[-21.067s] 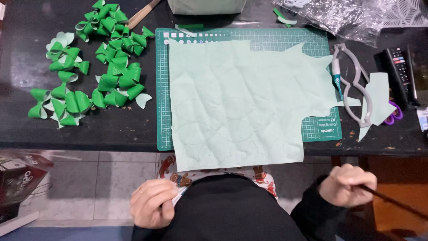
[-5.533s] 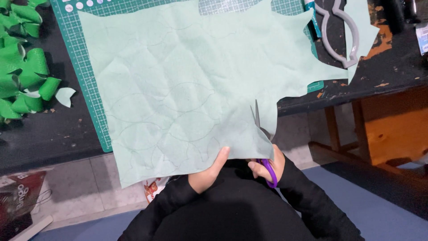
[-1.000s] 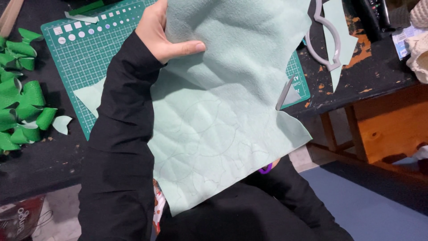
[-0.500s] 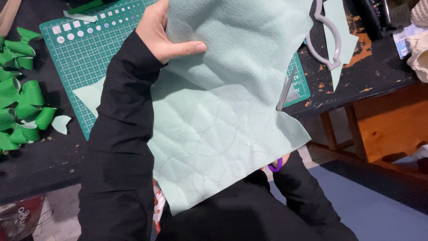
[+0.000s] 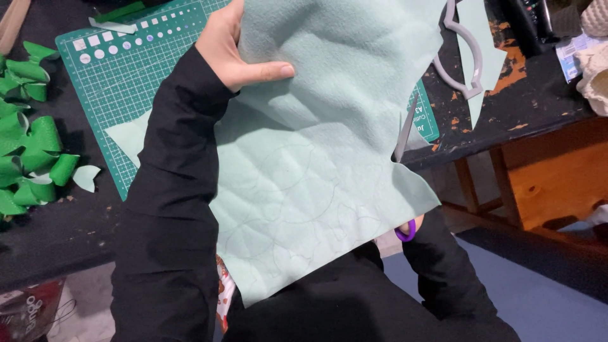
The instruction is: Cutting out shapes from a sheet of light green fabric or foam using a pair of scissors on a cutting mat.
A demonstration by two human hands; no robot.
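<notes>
Hands first: left hand (image 5: 231,47), black-sleeved, pinches the far edge of a large pale mint-green felt sheet (image 5: 316,158), thumb lying across the face, fingers hidden behind it. Right hand mostly hidden under the sheet's near right corner; only a sliver of skin shows beside the purple-handled scissors (image 5: 406,229) it grips, its fingers closed through the loop. Grey blade (image 5: 405,130) stands up along the sheet's right edge, in a notch there.

Sheet is lifted off the surface and held tilted toward the person, over the lap, its far part above the green gridded cutting mat (image 5: 126,88).

Progress, by judgement: cutting is under way on the right side, where the edge is stepped and ragged. Faint pencilled curved outlines cover the near and middle areas, none of them cut out yet, so most of the sheet remains.

Look of the sheet: soft, slightly creased, matte, floppy; bottom edge hangs free.

Outward: a small pointed mint offcut (image 5: 123,136) lies on the mat at left. Bright green curled felt pieces (image 5: 28,152) heaped far left on the dark worn surface (image 5: 525,101). A grey plastic curved template (image 5: 465,60) rests at right.
</notes>
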